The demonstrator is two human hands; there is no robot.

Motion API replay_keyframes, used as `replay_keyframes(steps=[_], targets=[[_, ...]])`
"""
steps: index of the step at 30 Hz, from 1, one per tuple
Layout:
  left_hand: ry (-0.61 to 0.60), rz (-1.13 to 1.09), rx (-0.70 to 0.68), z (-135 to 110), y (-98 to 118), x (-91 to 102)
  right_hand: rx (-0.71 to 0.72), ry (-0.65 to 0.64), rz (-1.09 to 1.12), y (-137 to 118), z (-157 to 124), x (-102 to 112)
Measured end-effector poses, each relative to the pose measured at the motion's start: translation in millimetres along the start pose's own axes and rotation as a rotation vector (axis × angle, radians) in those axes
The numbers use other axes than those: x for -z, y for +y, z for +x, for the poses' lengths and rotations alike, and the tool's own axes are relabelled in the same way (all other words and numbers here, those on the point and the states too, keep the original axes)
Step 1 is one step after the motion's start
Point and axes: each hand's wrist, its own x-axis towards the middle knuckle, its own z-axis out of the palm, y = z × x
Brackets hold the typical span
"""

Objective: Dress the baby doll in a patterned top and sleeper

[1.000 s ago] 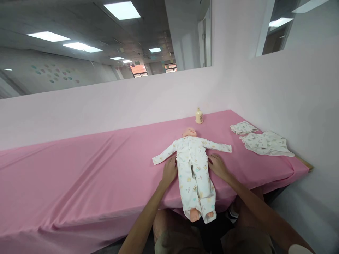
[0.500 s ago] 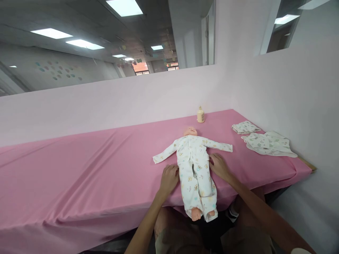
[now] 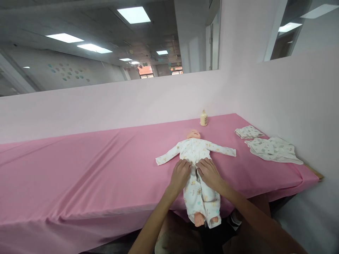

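Note:
A baby doll (image 3: 194,134) lies face up on the pink cloth, its legs over the front edge. It wears a white printed long-sleeved top (image 3: 192,148) and matching pants (image 3: 194,194); its sleeves spread out to both sides. My left hand (image 3: 182,172) is closed at the waist, fingertips pinching the clothing near the middle. Close beside it, my right hand (image 3: 208,171) also pinches the fabric there. Whether they grip the top's hem or the waistband is hidden by the fingers.
A cream pump bottle (image 3: 203,119) stands behind the doll's head by the wall. To the right lie a folded printed cloth (image 3: 249,132) and a loose printed garment (image 3: 274,150). The pink cloth (image 3: 92,173) covers the long table, with walls behind and right.
Both my hands have come from the doll's sides onto its waist and closed on the clothing. The view has shifted slightly; the doll lies in the same place.

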Motion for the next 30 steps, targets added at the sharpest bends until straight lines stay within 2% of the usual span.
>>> replay_keyframes(steps=[4,9,12,15,17,20,23,26,30], targets=[[0.010,0.002,0.023,2.3,4.4,-1.2,-0.034,0.036,-0.017,-0.3,1.0,-8.0],[0.013,-0.268,0.079,0.6,1.1,4.4,-0.065,0.081,0.194,1.0,-1.5,-4.0],[0.070,-0.428,0.245,3.2,-13.7,12.1,-0.165,0.154,0.349,13.7,4.4,4.1],[0.139,-0.407,0.436,22.2,-31.0,17.6,-0.327,0.182,0.367,31.8,32.7,11.1],[0.094,-0.292,0.464,45.5,-39.1,17.0,-0.404,0.107,0.288,40.7,63.4,11.2],[-0.015,-0.102,0.395,86.5,-45.4,9.9,-0.472,-0.031,0.141,43.0,112.4,3.3],[-0.102,-0.018,0.338,120.6,-51.1,0.9,-0.510,-0.058,0.064,36.4,147.6,-10.4],[-0.237,0.046,0.293,139.7,-59.8,-3.4,-0.536,-0.082,-0.007,31.5,164.6,-23.2],[-0.355,0.102,0.273,148.4,-65.5,0.3,-0.509,-0.157,-0.090,33.1,170.1,-29.5]])
